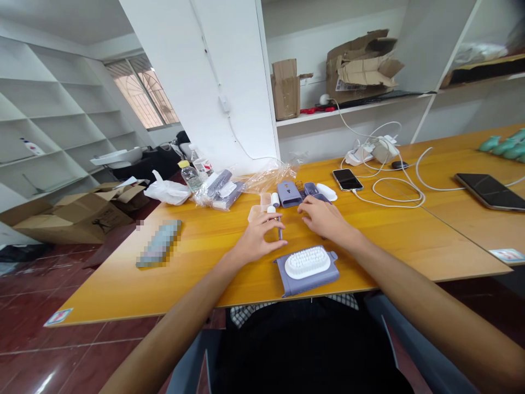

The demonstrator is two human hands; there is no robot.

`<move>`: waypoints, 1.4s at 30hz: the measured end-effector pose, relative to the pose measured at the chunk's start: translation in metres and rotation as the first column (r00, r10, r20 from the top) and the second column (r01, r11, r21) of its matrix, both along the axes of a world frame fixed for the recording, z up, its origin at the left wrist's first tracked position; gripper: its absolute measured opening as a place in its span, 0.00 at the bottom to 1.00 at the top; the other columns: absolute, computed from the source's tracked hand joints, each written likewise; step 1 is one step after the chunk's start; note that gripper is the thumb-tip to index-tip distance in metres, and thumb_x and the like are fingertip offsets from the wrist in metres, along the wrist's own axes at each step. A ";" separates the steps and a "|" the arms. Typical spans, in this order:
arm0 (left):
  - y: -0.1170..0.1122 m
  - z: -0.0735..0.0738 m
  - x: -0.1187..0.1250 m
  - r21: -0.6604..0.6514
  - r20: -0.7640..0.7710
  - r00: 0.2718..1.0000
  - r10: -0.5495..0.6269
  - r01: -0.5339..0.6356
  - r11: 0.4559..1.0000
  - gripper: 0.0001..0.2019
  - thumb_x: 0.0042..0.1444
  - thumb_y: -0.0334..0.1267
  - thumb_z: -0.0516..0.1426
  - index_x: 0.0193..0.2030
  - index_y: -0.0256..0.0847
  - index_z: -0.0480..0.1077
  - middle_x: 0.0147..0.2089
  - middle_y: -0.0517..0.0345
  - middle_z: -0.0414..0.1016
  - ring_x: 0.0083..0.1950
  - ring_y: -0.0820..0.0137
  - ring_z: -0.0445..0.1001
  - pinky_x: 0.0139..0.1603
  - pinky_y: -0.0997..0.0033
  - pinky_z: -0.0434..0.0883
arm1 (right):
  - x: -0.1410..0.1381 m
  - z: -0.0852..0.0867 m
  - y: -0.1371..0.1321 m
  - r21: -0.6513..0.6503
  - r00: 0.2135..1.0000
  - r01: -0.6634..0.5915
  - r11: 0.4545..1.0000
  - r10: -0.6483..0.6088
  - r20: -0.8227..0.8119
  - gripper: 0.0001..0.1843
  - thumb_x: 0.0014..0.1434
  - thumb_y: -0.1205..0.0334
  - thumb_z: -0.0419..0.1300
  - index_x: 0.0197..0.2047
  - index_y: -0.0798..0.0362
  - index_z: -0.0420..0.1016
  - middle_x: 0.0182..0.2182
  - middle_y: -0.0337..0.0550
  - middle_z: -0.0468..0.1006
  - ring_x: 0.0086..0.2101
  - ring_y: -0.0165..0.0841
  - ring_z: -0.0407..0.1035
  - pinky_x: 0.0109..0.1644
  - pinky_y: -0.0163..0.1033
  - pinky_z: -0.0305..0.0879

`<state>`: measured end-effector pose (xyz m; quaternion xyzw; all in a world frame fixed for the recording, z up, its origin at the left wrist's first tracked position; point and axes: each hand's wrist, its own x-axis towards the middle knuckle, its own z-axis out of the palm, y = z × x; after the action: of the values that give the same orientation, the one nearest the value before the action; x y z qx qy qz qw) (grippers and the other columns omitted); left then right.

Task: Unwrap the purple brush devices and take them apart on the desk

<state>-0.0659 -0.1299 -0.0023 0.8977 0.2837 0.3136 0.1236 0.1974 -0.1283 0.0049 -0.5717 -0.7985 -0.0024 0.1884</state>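
Observation:
My left hand (262,236) is over the table, thumb and fingers apart in a C shape. A thin purple bar (280,232) shows at its fingertips; whether they touch it I cannot tell. Curled together, the fingers of my right hand (322,218) hide whatever may be in them. Below both hands lies a purple flat piece (289,284) with a white oval bristle pad (307,262) on top. Just beyond the hands are a purple case (289,194), a small white cylinder (275,200), a purple tray part (310,189) and a white oval piece (327,192).
A plugged-in phone (347,179) sits at the back, beside tangled white cables (400,191). Wrapped purple parts (225,189), a bottle (191,176) and a white bag (167,190) stand back left. A pixelated flat object (159,243) lies left, a tablet (492,191) right.

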 end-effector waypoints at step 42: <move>-0.006 -0.005 0.010 -0.497 0.300 0.954 0.023 0.135 0.857 0.29 0.61 0.46 0.70 0.66 0.49 0.68 0.81 0.37 0.56 0.45 0.64 0.86 0.48 0.58 0.84 | -0.012 -0.002 -0.007 0.192 0.785 -0.511 0.838 0.546 -0.292 0.22 0.60 0.68 0.68 0.58 0.48 0.82 0.49 0.47 0.84 0.48 0.41 0.78 0.56 0.46 0.72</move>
<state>-0.0561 -0.1356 -0.0072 0.7834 0.3084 0.3535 0.4077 0.1854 -0.1357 0.0030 -0.3064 -0.8813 0.1065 0.3435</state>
